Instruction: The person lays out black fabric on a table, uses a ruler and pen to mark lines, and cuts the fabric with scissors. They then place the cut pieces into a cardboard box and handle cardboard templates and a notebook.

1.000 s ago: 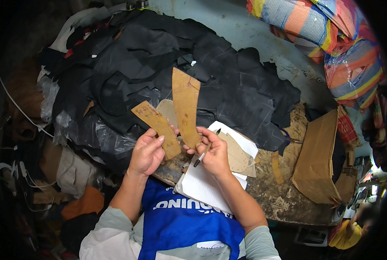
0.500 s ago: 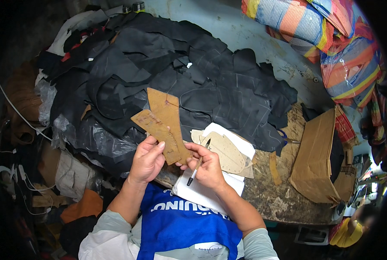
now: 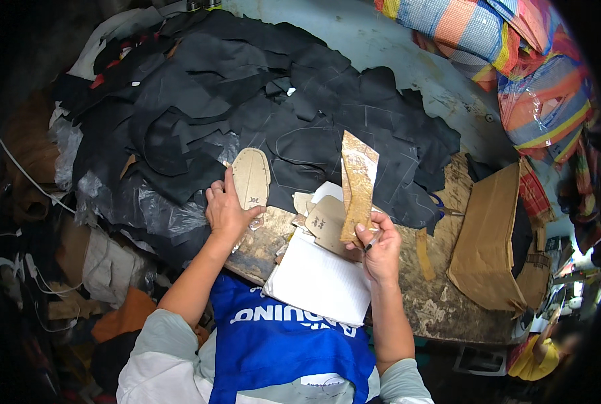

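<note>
My left hand (image 3: 226, 214) is at the edge of a sole-shaped cardboard template (image 3: 252, 176), its index finger along one side and its thumb by the lower end. The template overlaps the pile of black sheet pieces (image 3: 199, 87). My right hand (image 3: 383, 248) is closed on a worn brown angled pattern piece (image 3: 359, 182), which stands up from the fingers. A pen (image 3: 373, 241) is tucked in the same hand, mostly hidden. Behind that hand, more cardboard templates (image 3: 325, 221) rest at the top of an open white notebook (image 3: 317, 276).
Scissors (image 3: 443, 207) and a narrow tan strip (image 3: 424, 254) lie on the worn wooden table (image 3: 442, 303). An open cardboard box (image 3: 487, 239) stands at right, below striped woven bags (image 3: 543, 108). A person in yellow (image 3: 540, 357) is far right.
My hands have moved apart. The left has let go of the brown pieces and is at a sole-shaped template; the right has carried brown pattern material rightward, keeping the pen.
</note>
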`<state>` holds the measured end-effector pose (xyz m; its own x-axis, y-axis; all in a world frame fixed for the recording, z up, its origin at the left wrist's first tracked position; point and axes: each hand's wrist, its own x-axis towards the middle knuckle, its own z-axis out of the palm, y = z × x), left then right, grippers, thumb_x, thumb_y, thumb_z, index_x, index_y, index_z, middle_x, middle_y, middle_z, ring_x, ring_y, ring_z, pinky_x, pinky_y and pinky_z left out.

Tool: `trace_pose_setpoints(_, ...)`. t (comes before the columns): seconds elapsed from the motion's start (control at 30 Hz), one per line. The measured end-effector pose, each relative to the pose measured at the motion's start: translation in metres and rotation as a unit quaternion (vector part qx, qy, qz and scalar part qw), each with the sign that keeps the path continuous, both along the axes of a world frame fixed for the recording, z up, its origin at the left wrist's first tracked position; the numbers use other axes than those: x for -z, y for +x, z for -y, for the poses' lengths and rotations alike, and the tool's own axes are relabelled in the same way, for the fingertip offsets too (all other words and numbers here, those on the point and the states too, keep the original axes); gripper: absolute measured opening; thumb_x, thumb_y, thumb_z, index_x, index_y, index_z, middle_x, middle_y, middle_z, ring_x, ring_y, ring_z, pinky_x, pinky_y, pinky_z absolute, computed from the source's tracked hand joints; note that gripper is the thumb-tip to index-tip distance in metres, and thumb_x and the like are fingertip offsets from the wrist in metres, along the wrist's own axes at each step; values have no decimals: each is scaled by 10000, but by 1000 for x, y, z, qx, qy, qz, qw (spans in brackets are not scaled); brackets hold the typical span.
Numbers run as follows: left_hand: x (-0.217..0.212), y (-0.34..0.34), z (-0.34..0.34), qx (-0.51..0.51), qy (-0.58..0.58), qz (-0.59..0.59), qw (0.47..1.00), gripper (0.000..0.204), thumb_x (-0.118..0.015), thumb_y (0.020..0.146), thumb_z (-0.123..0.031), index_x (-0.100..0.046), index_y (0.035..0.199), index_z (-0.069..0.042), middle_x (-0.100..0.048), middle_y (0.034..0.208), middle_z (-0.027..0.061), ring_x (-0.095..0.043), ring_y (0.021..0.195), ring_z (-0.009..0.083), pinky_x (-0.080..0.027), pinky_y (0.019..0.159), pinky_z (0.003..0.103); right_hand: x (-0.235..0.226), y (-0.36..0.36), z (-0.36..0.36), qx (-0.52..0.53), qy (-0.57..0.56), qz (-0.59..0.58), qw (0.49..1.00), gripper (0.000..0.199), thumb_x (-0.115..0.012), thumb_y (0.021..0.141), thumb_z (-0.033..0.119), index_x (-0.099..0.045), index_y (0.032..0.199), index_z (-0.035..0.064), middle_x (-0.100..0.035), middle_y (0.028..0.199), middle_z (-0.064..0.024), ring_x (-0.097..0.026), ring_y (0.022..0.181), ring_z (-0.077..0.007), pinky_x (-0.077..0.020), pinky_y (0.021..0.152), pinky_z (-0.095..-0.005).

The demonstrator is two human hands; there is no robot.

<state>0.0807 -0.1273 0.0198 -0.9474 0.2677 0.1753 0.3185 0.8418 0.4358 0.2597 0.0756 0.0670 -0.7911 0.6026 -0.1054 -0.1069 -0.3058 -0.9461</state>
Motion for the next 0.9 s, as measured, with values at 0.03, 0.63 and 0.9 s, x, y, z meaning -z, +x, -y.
trace_pose_setpoints(0.03,3,-3,-2,8,-15,-1,1000,961,-830,575,-224,-297,1359,-69,-478,1096,230,-517,964,383,-433,868,411,1,4,-2,7,-2,-2,1000,229,-608,833,18,-487,1024,-16,-611,910,-113,-612,692,-141,-537,544,-238)
trace_pose_setpoints(0.63,-12,-37,-2,-34,191,159,968,1018,-788,558,-81,-193,1384,-67,-558,1002,233,-595,896,361,-471,804,417,18,-15,29,-33,165,69,983,196,-572,823,-20,-469,989,-26,-570,849,-82,-589,623,-115,-502,505,-213)
trace_pose_setpoints(0.9,-15,-43,-23,-53,150,126,979,1020,-826,542,-204,-256,1365,-10,-597,1001,253,-596,962,355,-465,845,400,27,-36,38,-51,272,127,952,200,-573,778,-26,-498,962,-38,-642,779,-133,-627,663,-167,-493,607,-283)
